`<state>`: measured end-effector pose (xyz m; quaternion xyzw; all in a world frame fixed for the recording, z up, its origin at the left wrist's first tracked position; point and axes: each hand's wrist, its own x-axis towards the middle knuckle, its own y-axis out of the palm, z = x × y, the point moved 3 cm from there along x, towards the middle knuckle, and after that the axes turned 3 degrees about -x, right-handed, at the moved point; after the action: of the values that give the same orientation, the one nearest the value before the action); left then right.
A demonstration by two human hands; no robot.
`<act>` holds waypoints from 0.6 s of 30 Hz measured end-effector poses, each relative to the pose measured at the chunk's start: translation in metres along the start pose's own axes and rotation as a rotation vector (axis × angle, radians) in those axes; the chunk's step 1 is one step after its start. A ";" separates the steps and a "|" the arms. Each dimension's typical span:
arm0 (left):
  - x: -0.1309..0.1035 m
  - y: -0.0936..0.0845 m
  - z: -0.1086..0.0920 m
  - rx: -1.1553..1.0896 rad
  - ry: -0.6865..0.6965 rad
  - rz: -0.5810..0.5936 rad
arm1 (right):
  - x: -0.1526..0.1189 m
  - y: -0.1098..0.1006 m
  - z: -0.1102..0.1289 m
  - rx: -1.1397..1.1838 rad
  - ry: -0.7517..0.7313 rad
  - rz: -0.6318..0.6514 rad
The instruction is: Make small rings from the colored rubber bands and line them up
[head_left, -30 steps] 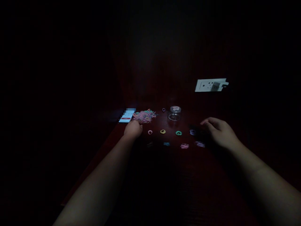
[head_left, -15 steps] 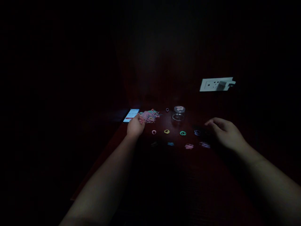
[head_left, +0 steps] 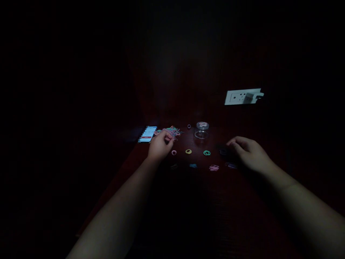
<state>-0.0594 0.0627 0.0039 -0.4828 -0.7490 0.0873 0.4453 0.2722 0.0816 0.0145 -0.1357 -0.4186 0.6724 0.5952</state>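
My left hand point(head_left: 161, 145) is pinched at the front edge of a tangled pile of multicoloured rubber bands point(head_left: 176, 132); whatever its fingertips hold is too small to make out. My right hand point(head_left: 249, 153) hovers beside the dim purple bands point(head_left: 222, 152), thumb and forefinger together, contents unclear. In the same row lie pink bands point(head_left: 174, 152), yellow bands point(head_left: 188, 151) and green bands point(head_left: 207, 153). Nearer me are dark bands point(head_left: 174, 166), blue bands point(head_left: 193, 166), light pink bands point(head_left: 214, 168) and lilac bands point(head_left: 231, 165).
A clear lidded jar point(head_left: 201, 131) stands behind the rows, with a small ring-shaped item point(head_left: 189, 126) to its left. A lit phone point(head_left: 148, 134) lies left of the pile. On the wall is a socket panel point(head_left: 242, 97) with a plug. The surroundings are very dark.
My left hand has shifted right, away from the phone and across the front of the pile. My right hand has moved slightly left, its shadow darkening the purple bands. The view has turned slightly.
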 end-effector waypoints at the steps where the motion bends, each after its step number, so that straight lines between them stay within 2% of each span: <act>1: -0.001 0.001 -0.006 -0.009 0.038 0.003 | -0.001 0.002 0.002 0.009 -0.014 0.012; 7: -0.021 0.012 -0.054 -0.112 0.363 0.102 | -0.012 0.025 0.023 0.026 -0.171 0.099; 11: -0.039 0.020 -0.084 -0.168 0.481 0.220 | -0.022 0.034 0.043 0.114 -0.333 0.155; 14: -0.046 0.023 -0.095 -0.196 0.510 0.273 | -0.026 0.036 0.049 0.249 -0.317 0.221; 18: -0.048 0.023 -0.098 -0.205 0.527 0.272 | -0.027 0.037 0.049 0.376 -0.245 0.313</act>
<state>0.0355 0.0067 0.0206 -0.6270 -0.5413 -0.0581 0.5572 0.2203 0.0394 0.0087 -0.0034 -0.3290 0.8335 0.4439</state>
